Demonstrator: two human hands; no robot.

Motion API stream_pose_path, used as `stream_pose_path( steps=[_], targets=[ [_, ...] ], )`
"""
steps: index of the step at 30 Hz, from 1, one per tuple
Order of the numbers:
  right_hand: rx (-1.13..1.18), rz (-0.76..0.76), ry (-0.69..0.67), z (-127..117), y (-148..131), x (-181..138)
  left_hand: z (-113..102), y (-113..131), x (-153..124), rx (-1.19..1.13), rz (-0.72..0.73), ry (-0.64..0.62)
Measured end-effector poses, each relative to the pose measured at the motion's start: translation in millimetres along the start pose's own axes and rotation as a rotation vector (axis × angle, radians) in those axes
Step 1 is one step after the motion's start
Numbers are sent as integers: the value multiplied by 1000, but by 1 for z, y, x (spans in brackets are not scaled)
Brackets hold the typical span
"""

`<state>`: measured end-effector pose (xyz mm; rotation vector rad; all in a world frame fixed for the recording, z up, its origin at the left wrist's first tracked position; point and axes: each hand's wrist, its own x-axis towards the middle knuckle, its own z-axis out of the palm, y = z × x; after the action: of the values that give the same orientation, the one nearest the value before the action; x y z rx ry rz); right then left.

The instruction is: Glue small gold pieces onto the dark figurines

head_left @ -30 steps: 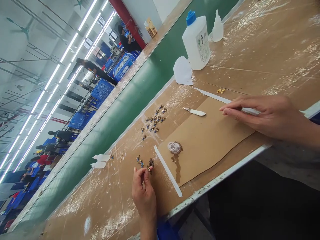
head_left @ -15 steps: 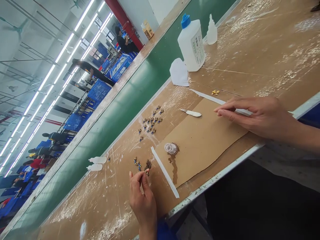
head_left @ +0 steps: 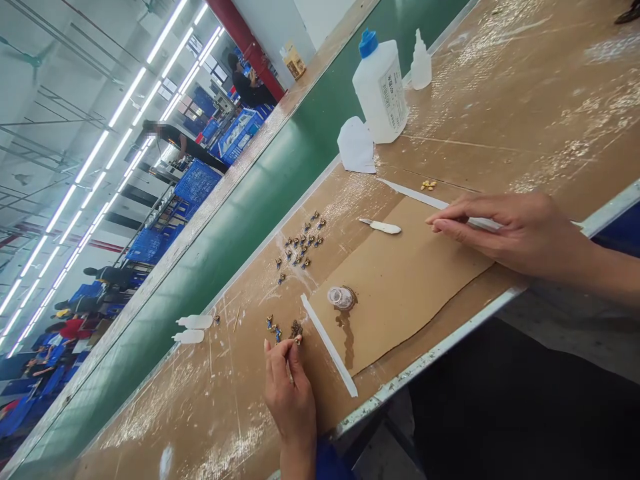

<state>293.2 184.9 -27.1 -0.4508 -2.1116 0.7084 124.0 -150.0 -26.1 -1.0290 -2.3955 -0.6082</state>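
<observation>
Left hand: our left hand (head_left: 290, 393) pinches one tiny brown piece (head_left: 296, 341) tight between thumb and fingertips, low on the bench.
Right hand: our right hand (head_left: 510, 230) lies at 3 o'clock on the cardboard sheet (head_left: 400, 293), fingers drawn together over a white strip (head_left: 410, 193). We honestly can't tell if it grips anything.
Done, we reckon: the bunch of blue-gold pieces (head_left: 300, 240) laid out at 12 o'clock from the left hand.
Left, we guess: just a few loose pieces (head_left: 274, 328) beside those fingertips.
Nearby: a clear dish (head_left: 342, 297) at 1 o'clock.
</observation>
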Motion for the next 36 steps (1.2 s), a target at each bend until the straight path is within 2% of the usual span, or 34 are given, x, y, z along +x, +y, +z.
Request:
stream_pose_path(
  steps=[7,14,25,36],
  targets=[
    [-3,-22,-1,-2,-1,0,-6,17,-13,2,-1,9],
    [-16,-35,-2,0,-1,1,-12,20,-26,-25,-176,26],
    [-68,-10,5,0,1,0,-6,23,-24,-193,-314,61],
    [-81,2,8,0,-3,0,-7,27,-23,-246,-342,67]
  ],
)
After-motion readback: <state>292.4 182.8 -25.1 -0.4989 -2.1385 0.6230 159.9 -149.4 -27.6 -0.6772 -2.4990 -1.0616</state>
